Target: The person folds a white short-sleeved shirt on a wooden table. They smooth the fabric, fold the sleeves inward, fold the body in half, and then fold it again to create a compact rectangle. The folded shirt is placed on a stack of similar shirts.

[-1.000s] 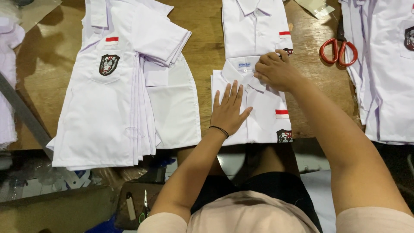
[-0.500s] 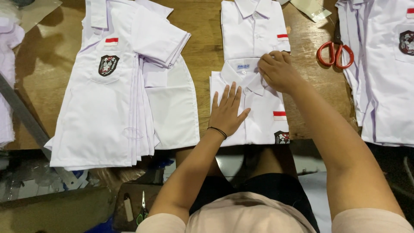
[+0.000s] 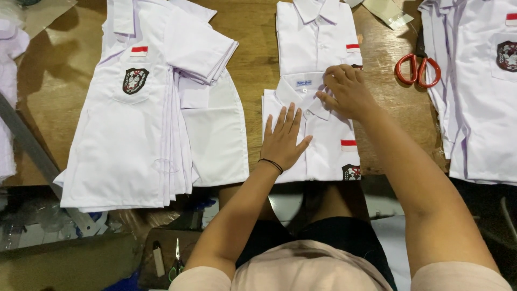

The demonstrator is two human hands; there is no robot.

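Observation:
A folded white shirt (image 3: pixel 328 153) with a red-and-white patch and a dark crest lies at the table's front edge. My left hand (image 3: pixel 284 138) rests flat on its left half, fingers spread, a black band on the wrist. At the shirt's collar (image 3: pixel 301 94), my right hand (image 3: pixel 347 92) has its fingertips bent on the right collar flap. A second folded white shirt (image 3: pixel 315 40) lies just beyond, touching the first.
A stack of unfolded white shirts (image 3: pixel 140 113) lies at the left. More white shirts (image 3: pixel 482 91) lie at the right. Red-handled scissors (image 3: pixel 419 67) sit on the wooden table (image 3: pixel 258 48) between. A small snipper (image 3: pixel 176 261) lies on a low shelf below.
Both hands stay on the near shirt; my right hand's fingers have shifted slightly at the collar. The view has drifted a little.

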